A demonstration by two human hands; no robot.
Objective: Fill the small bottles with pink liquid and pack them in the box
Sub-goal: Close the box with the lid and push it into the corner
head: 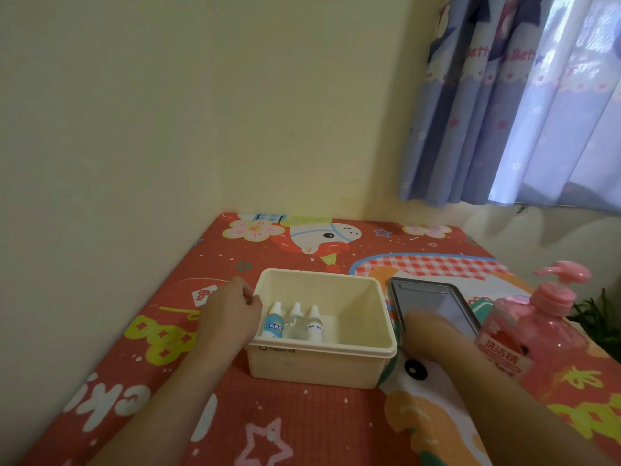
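Observation:
A cream plastic box [369, 344] stands open on the table. Three small white-capped bottles [295, 322] lie side by side against its left inner wall; the middle one looks clear. My left hand [232, 314] rests against the box's left outer wall, fingers curled at the rim, holding nothing that I can see. My right hand [426, 334] is blurred, lying over the lower part of a dark phone [430, 299] right of the box. A large pink pump bottle [537, 327] of pink liquid stands at the far right.
The table is covered by a red cartoon-print mat [302, 425]. A cream wall runs along the left and back. Blue patterned curtains [504, 112] hang at the upper right. A green plant [598, 317] peeks in behind the pump bottle.

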